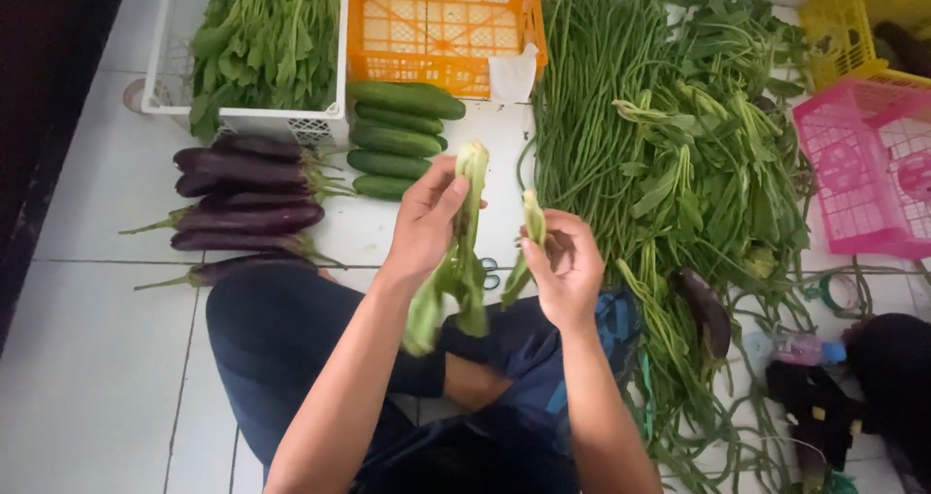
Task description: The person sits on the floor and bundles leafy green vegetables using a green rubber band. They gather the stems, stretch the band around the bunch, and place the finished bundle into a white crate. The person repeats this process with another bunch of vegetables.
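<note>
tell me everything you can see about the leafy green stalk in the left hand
The leafy stalk is pale green with darker, limp leaves hanging down. Its cut base points up, the leaves blur low over the lap. The left hand grips its middle. It hangs apart from the smaller piece in the right hand.

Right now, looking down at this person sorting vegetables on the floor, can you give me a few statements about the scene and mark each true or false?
1. The left hand holds a leafy green stalk. True.
2. The right hand is empty. False: it holds a smaller green piece.
3. The cucumbers lie in front of the orange crate. True.
4. The eggplants are inside the pink crate. False: they lie on the floor tiles by the white crate of leafy greens.
5. The long beans lie in a pile on the floor. True.
</note>
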